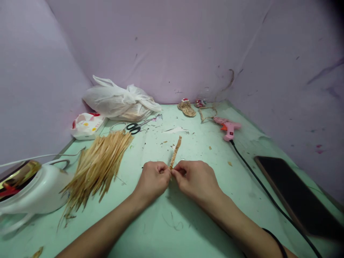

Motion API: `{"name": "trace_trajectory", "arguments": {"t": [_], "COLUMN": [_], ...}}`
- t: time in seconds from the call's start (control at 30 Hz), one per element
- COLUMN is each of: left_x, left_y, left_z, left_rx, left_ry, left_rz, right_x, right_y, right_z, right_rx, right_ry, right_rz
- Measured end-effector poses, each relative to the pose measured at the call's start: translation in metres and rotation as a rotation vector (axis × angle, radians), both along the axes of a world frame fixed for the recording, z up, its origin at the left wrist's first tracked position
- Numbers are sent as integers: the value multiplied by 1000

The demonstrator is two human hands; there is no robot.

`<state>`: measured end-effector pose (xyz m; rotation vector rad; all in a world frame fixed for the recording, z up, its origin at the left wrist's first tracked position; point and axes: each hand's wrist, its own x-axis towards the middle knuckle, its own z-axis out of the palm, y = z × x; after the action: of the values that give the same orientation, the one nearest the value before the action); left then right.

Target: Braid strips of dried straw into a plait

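A short braided straw strip (pixel 176 151) points away from me at the middle of the table, its near end between my two hands. My left hand (pixel 156 178) is closed, thumb and forefinger pinching that end. My right hand (pixel 196 179) pinches the same end from the other side, fingertips almost touching the left ones. The very end of the strip is hidden by my fingers. To the left of my hands lies a bundle of dry straw strands (pixel 103 163), spread out in a fan.
Behind the straw are black-handled scissors (pixel 133 128), a white plastic bag (pixel 122 102) and a white box (pixel 88 126). A white container (pixel 45 188) stands left. At right are a pink glue gun (pixel 228 127), its cord and a tablet (pixel 295 193). A small woven slipper (pixel 186 108) sits at the back.
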<state>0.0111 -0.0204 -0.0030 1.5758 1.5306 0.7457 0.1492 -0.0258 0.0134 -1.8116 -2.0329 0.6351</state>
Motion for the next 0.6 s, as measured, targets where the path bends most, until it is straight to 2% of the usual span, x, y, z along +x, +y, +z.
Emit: {"name": "trace_trajectory", "arguments": {"t": [0.1,0.23,0.47,0.6], "left_x": [4,7,8,9], "left_y": [1,3,5,5], "left_z": [-2,0,6,5], "left_rx": [-52,-229,-423,-431], "left_ry": [-68,-278,-426,-465], "left_rz": [101,227,316,324], "right_x": [-1,-11,-30,-30], "right_y": [-3,-13,-26,-26], "right_z": [3,2,-8,-7], "right_rx": [-35,-2,80,78], "right_ry": [-7,3,-329,-355], "right_rz": [-3,53,312,443]}}
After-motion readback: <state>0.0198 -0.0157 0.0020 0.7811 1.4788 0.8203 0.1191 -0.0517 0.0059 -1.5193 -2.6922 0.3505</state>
